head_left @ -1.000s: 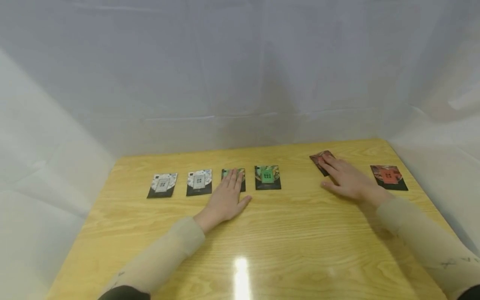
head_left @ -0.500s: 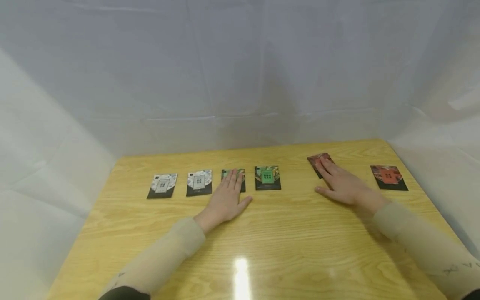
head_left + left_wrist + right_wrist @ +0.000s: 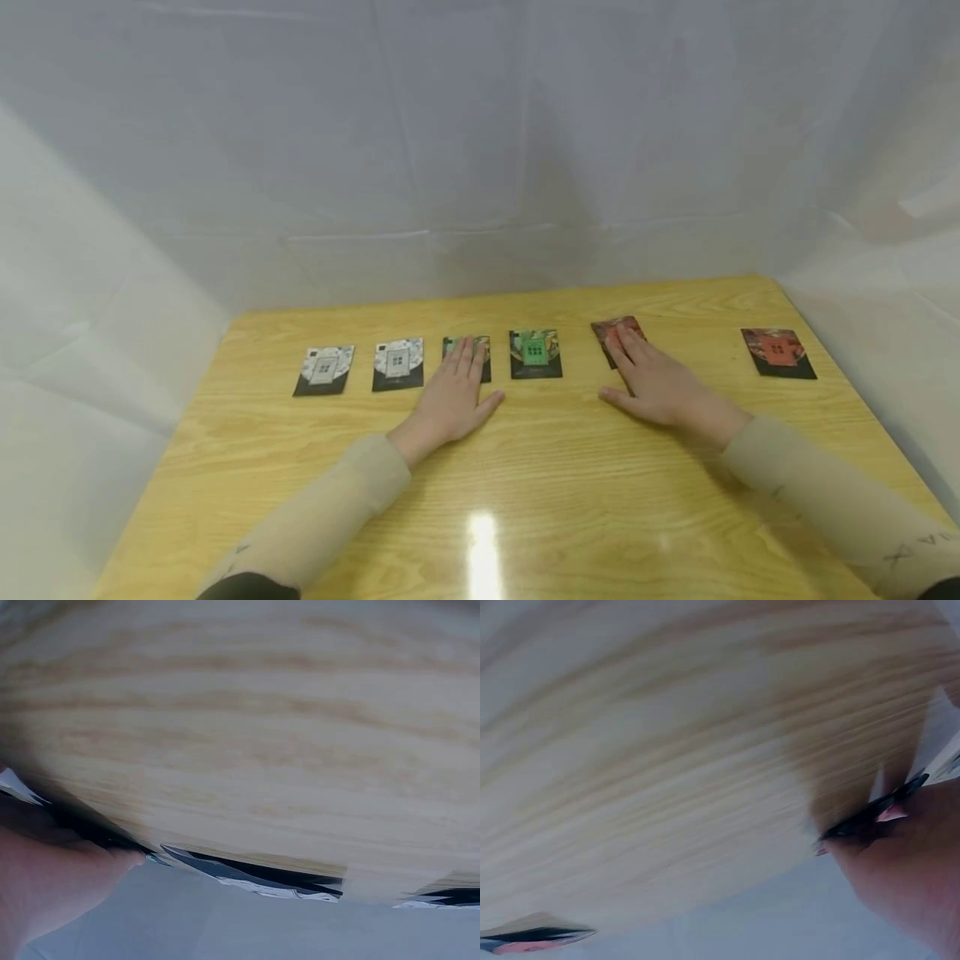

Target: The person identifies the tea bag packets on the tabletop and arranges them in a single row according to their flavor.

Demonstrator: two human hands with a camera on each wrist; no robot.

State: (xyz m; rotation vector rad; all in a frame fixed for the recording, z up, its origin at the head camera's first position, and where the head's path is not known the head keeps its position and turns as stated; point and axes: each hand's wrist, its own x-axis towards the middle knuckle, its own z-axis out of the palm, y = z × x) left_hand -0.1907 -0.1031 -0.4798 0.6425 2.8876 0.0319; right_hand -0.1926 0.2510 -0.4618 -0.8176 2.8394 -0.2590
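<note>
My left hand [image 3: 450,398] lies with straight fingers on a green and black packet [image 3: 486,368], covering most of it. To the right of that hand lies a second green packet [image 3: 536,353]. My right hand [image 3: 660,387] has its fingertips on a red and black packet [image 3: 603,332], which is turned at a slant and partly covered. Another red packet [image 3: 779,353] lies alone near the right edge. The right wrist view shows the dark edge of the touched packet [image 3: 859,823] under the fingers.
Two white and black packets [image 3: 398,364] continue the row on the left. All lie flat on a wooden table [image 3: 570,483]. White sheeting [image 3: 480,150] stands behind the table and along both sides.
My right hand has slid the red packet leftward and slightly toward me, closer to the green one. My left hand and the other packets stay where they were.
</note>
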